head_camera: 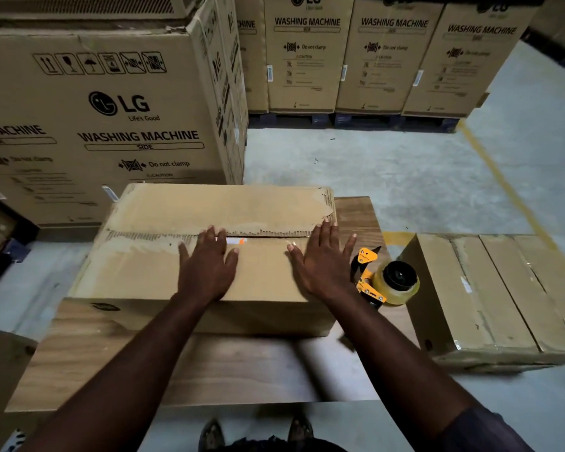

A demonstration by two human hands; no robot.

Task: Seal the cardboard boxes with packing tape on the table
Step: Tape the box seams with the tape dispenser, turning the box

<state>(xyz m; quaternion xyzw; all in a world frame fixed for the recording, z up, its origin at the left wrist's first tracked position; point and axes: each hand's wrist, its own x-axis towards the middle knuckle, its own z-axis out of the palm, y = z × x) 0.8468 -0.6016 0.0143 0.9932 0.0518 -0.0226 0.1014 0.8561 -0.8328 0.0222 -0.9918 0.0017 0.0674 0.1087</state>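
One cardboard box (pixel 137 272) sits on the one wooden table (pixel 209 370), with the left hand (pixel 206 272) and the right hand (pixel 323 265) both flat on its lid, fingers spread; one tape dispenser (pixel 385 282) stands just beside it, then one taped box (pixel 490 295) off the table's right edge.

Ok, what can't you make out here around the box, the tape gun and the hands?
All in the head view:
- Cardboard box: the seam stretch under the fingers of the left hand is hidden.
- Tape dispenser: its handle is hidden behind the right hand and wrist.
- Taped box on the right: cut off by the frame edge.
- Washing machine cartons: caution print too small to read.
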